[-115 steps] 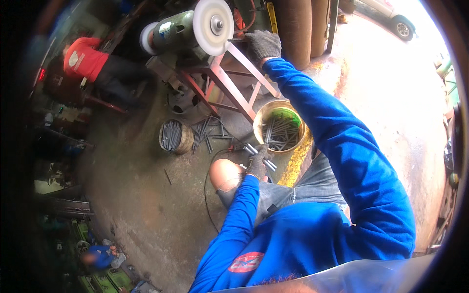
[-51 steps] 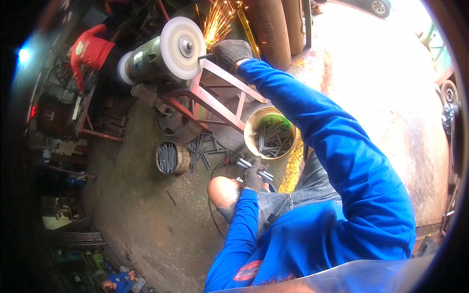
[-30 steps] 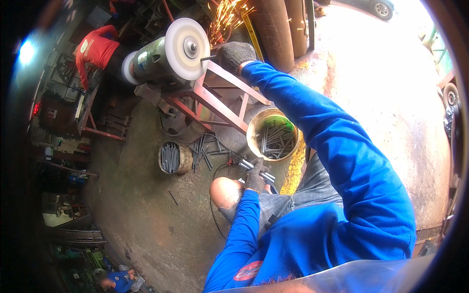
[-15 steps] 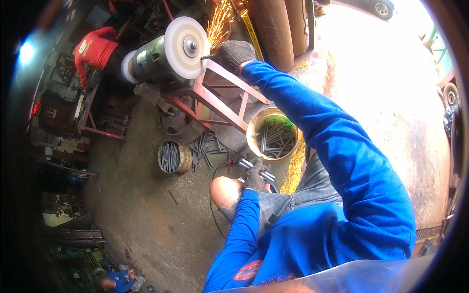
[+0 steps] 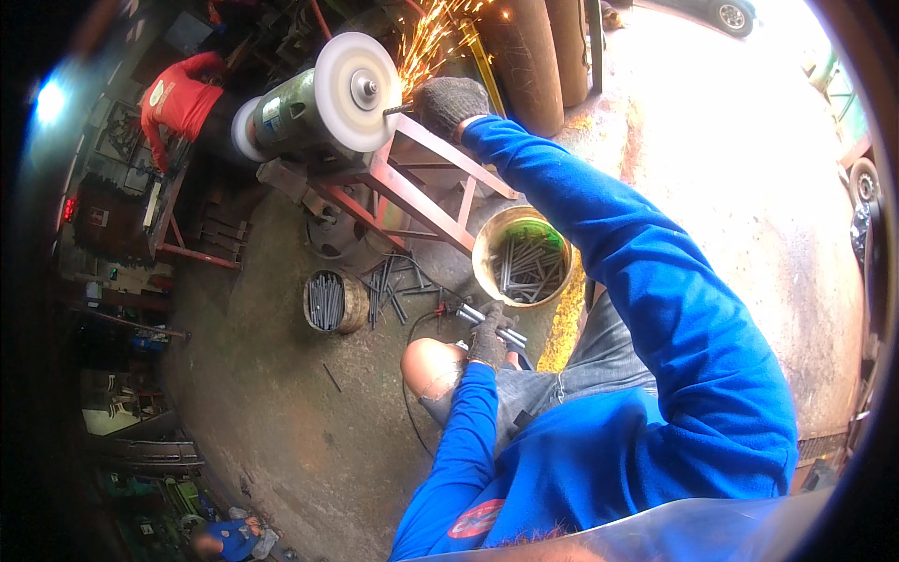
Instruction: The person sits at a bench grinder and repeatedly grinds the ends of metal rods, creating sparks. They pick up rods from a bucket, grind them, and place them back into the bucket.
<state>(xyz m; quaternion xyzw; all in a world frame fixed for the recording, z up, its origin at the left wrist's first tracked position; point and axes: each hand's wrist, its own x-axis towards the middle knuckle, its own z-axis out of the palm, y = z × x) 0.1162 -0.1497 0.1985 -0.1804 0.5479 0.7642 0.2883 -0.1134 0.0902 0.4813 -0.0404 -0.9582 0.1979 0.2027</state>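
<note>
1. Far left of both grips, a co-worker in a red shirt bends over a surface.
2. Left of the left grip, and a little farther from the body, a round tan container stands on the floor, packed with grey rods standing roughly on end.
3. Left of the right grip, a pale grinding wheel sits on a motor above a reddish stand; its edge is just beside the gloved fingers.
4. Between the container and the left grip, loose rods lie scattered on the floor.
5. The dark rod being worked sticks out leftward from the right grip, its tip at the wheel.
6. Just beyond the right grip, orange sparks fly up. Seconds ago there were none; they suggest the rod now bears on the wheel and grinding is under way.
7. The right grip is closed on the dark rod, barely shifted over the last second, so the pressing looks steady.
8. The left grip is wrapped round several held rods, near the knee.
9. Just beyond and right of the left grip, a bucket holds jumbled rods.
</note>
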